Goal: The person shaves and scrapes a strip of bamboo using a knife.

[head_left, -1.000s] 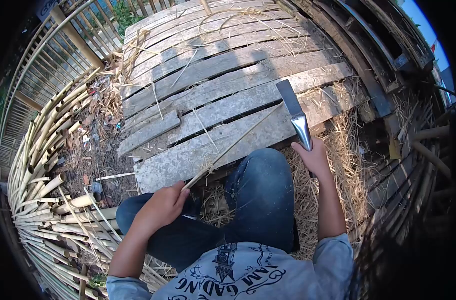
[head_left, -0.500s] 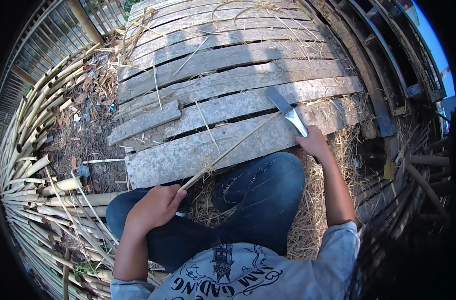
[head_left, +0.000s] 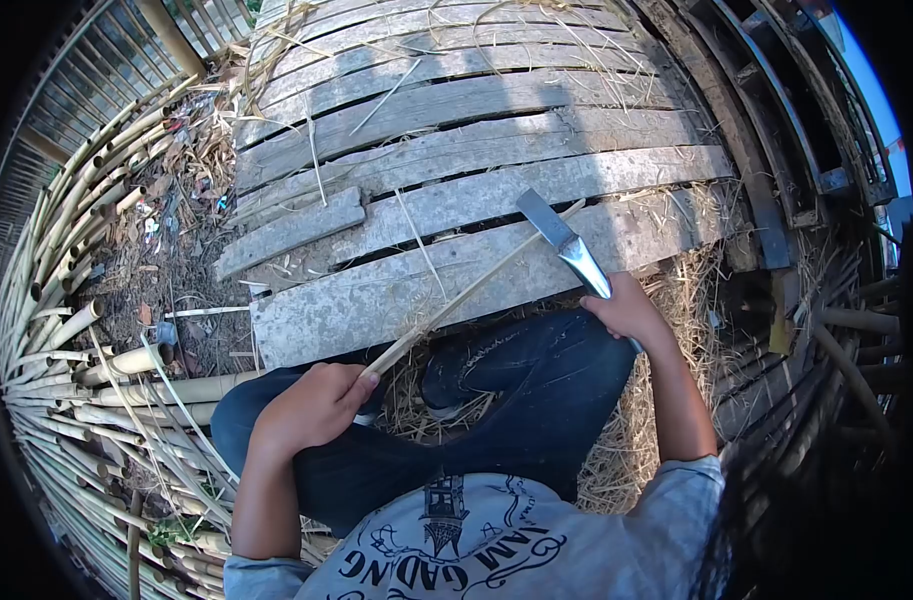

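My left hand is closed round the near end of a long, thin bamboo strip. From there the strip slants up and right over the nearest plank, its far end showing past the blade. In my right hand is the handle of a machete with a short, broad blade and a shiny metal neck. The blade crosses over the strip near its far end; whether the two touch I cannot tell. Part of the dark handle shows below my right hand.
Before me lies a slatted wooden platform with gaps between planks. A loose board and several thin strips rest on it. Bamboo poles are stacked at left. Wooden frames stand at right. Shavings cover the ground beside my knees.
The machete has shifted slightly left and down, its blade now crossing the strip. My right knee has moved outward. My left hand keeps its hold in nearly the same place.
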Available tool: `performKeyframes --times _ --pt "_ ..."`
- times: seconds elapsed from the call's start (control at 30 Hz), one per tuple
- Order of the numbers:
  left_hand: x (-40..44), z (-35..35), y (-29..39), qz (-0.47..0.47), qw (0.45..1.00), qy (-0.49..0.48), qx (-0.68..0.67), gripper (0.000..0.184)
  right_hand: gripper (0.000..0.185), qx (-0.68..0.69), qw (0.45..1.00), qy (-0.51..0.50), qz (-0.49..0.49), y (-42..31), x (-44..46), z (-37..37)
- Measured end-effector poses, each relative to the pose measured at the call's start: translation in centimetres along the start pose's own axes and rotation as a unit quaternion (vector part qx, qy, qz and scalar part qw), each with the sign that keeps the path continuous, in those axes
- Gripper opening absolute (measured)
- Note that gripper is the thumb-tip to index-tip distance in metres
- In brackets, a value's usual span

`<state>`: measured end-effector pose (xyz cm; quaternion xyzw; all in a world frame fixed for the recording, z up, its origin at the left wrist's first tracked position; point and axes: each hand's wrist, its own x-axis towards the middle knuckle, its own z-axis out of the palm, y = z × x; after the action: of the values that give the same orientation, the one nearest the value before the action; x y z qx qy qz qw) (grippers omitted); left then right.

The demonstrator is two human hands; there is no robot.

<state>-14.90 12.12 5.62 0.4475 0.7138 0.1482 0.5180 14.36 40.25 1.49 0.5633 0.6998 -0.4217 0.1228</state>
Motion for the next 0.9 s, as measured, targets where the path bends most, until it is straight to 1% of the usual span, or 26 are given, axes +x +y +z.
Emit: performKeyframes --times 0.03,0.1,0.13,0.17,0.23,0.27,0.33,0.37,0.4,0.47,0.5,0.6,0.7,0.77,0.83,0.87,0.9 --pt "0.0 0.0 0.0 -0.003 1.0 0.002 0.003 0.043 0.022 0.002 1.0 -0.001 0.001 0.3 0.2 0.4" --pt "-0.1 0.2 0.1 -0.005 1.0 0.004 0.009 0.043 0.021 0.013 0.998 0.063 -0.001 1.4 1.3 1.6" --pt "0.0 0.4 0.0 -0.007 1.0 0.006 0.008 0.043 0.021 0.041 0.997 0.072 -0.008 1.8 1.2 2.6" --pt "-0.1 0.5 -0.1 -0.011 1.0 0.009 0.007 0.044 0.022 0.032 0.996 0.074 -0.031 1.9 0.7 3.4" --pt "0.0 0.8 -0.6 -0.007 1.0 0.013 0.013 0.044 0.023 0.006 1.0 0.023 -0.018 -1.3 -2.7 3.7" --pt "0.1 1.0 -0.7 0.0 1.0 0.014 0.018 0.045 0.028 -0.002 1.0 -0.021 -0.018 -1.0 -3.1 4.3" --pt "0.1 1.0 -0.8 0.005 1.0 0.017 0.016 0.045 0.035 -0.074 0.993 0.016 -0.087 -0.4 -3.0 4.6" --pt "0.1 1.1 -0.9 0.006 1.0 0.019 0.011 0.045 0.037 -0.094 0.99 0.025 -0.103 -0.4 -2.9 4.1" --pt "0.2 1.2 -1.1 0.007 1.0 0.021 0.011 0.045 0.037 -0.074 0.992 0.056 -0.084 1.1 -1.5 4.2" --pt "0.2 1.4 -1.5 0.008 0.999 0.021 0.024 0.045 0.038 0.014 0.998 0.056 0.037 0.6 -0.4 3.6" --pt "0.1 1.5 -1.7 0.007 0.999 0.023 0.027 0.045 0.038 0.011 0.998 0.055 0.033 0.9 -0.2 4.5" --pt "-0.2 1.3 -2.0 -0.016 0.999 0.013 0.038 0.043 0.045 -0.078 0.981 0.161 -0.074 0.7 -0.8 7.0" --pt "-0.7 1.4 -3.8 -0.021 0.997 0.01 0.069 0.041 0.047 -0.052 0.985 0.145 -0.082 0.2 -2.0 7.7" --pt "-0.6 1.5 -4.3 -0.007 0.996 0.033 0.088 0.04 0.047 -0.033 0.986 0.142 -0.078 0.5 -1.9 7.6" --pt "-0.6 1.3 -4.2 -0.013 0.995 0.044 0.094 0.04 0.045 0.018 0.992 0.099 -0.076 0.7 -1.4 7.3" --pt "-0.6 0.9 -3.7 -0.019 0.994 0.049 0.096 0.04 0.045 0.026 0.991 0.1 -0.079 0.6 -1.2 6.7" --pt "-0.7 0.6 -3.3 -0.024 0.993 0.053 0.099 0.04 0.046 0.052 0.996 0.057 -0.051 -0.2 -1.6 5.5"
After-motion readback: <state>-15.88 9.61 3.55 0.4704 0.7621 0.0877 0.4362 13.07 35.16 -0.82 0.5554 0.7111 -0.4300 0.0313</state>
